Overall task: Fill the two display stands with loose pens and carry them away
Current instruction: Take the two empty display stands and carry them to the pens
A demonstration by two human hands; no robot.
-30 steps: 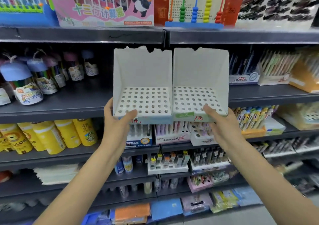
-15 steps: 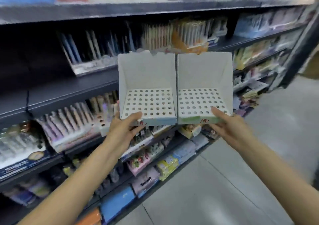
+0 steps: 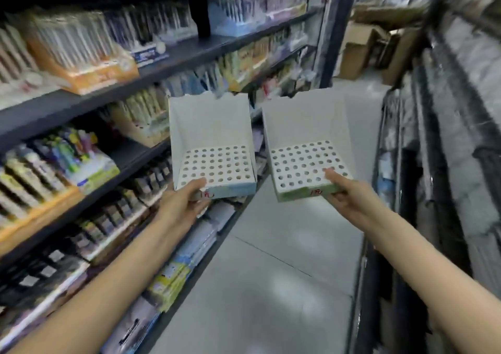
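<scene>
Left hand (image 3: 184, 204): grips front lower corner of left display stand (image 3: 214, 147), thumb lying on its perforated top. Right hand (image 3: 349, 199): grips front edge of right display stand (image 3: 306, 147), thumb on the hole grid. Both stands: white card, holes unfilled, held up apart from each other, a gap between. Stocked shelves (image 3: 89, 87) beside left hand; grey floor (image 3: 271, 272) below both hands

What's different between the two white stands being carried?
The left stand has a bluish front strip and is gripped by the left hand; the right stand has a greenish strip and is gripped by the right hand. The right one sits slightly lower. Both are white, perforated and empty of pens.
</scene>
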